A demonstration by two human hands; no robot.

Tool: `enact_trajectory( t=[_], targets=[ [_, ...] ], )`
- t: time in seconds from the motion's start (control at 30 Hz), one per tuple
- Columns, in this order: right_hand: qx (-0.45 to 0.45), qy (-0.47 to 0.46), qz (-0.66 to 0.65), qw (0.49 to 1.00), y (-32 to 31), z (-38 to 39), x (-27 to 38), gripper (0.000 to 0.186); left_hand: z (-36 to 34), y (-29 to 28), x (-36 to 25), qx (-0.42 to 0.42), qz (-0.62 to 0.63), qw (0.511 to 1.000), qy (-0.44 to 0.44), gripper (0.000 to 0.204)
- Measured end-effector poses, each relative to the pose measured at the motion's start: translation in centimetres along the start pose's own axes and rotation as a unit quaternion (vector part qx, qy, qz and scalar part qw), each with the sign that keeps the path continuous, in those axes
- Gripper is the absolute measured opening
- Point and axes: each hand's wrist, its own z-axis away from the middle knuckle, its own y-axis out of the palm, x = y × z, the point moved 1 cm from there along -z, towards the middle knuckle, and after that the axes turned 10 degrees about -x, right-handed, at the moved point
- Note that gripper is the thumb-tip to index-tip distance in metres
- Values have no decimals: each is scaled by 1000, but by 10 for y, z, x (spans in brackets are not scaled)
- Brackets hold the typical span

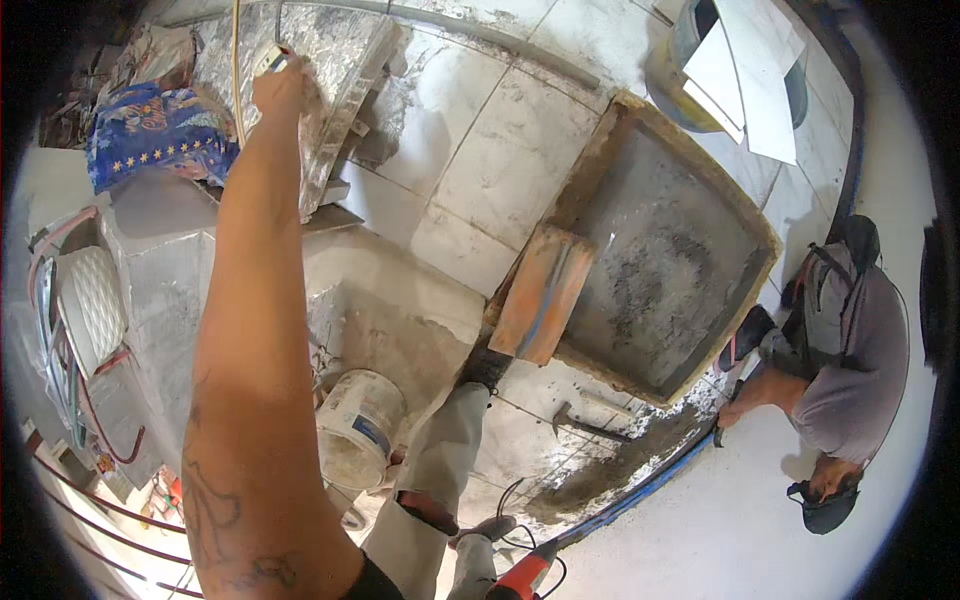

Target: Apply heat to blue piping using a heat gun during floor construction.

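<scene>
My left arm reaches up the view, and my left hand [280,88] is closed around a small pale block with a dark face [271,60]. A thin grey cord [278,22] runs upward from about the block; its exact kind is unclear. This hand is over a dusty, splattered board [335,75], close to a yellow cable [237,70]. My right hand is out of view. At the lower edge lies part of a red power tool [524,574] with a black cord; whether anything holds it is hidden.
A wooden mixing trough [600,376] holds grey mortar, with an orange brick [540,295] across its side. A white bucket [360,425] stands near my legs; a hammer [590,428] lies on the tiles. At right a person [850,350] crouches. Blue bag [155,135] at left.
</scene>
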Motion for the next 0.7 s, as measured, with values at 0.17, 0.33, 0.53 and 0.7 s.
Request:
enact_trajectory(
  t=[0.17, 0.33, 0.53, 0.7],
  targets=[
    [-27, -268, 435, 859, -63, 27, 15, 28, 134, -19, -91, 129, 289, 911, -264, 43],
    [-121, -350, 448, 814, 68, 132, 108, 35, 350, -112, -200, 277, 479, 789, -265, 41],
    [-123, -338, 361, 861, -38, 77, 62, 48, 565, -278, -206, 390, 448, 720, -359, 49],
    [-153, -448, 513, 716, -98, 69, 51, 50, 729, -389, -109, 449, 367, 736, -349, 36]
  ],
)
